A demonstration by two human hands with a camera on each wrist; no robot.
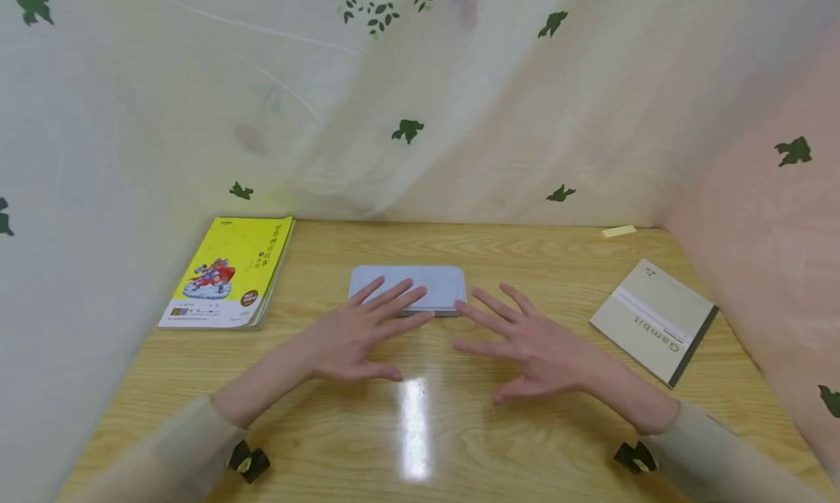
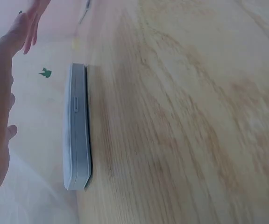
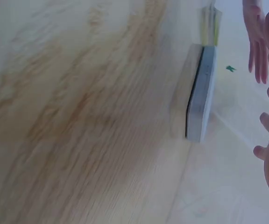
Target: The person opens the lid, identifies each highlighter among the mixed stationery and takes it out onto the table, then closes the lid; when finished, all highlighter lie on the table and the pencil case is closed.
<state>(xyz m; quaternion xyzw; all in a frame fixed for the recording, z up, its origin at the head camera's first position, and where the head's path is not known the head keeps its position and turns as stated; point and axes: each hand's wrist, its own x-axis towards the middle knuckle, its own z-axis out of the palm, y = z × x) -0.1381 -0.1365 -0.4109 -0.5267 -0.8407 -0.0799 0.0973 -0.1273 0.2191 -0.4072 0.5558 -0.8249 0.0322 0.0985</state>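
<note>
A flat light-blue case (image 1: 446, 284) with rounded corners lies on the wooden table, near the middle. In the left wrist view the case (image 2: 81, 130) shows its side, with a small tab on the seam. My left hand (image 1: 344, 339) is held above the table with fingers spread, its fingertips overlapping the case in the head view. To the right, my right hand (image 1: 534, 346) also has its fingers spread, near the case's right corner. Both wrist views show the hands raised off the tabletop, apart from the case (image 3: 202, 98). Neither holds anything.
A yellow book (image 1: 243, 262) lies at the back left. On the right is a beige notebook (image 1: 656, 321) with a dark spine, turned at an angle. A pale yellow strip (image 1: 619, 231) sits near the back edge. Light curtains (image 1: 459, 160) with green bird shapes surround the table.
</note>
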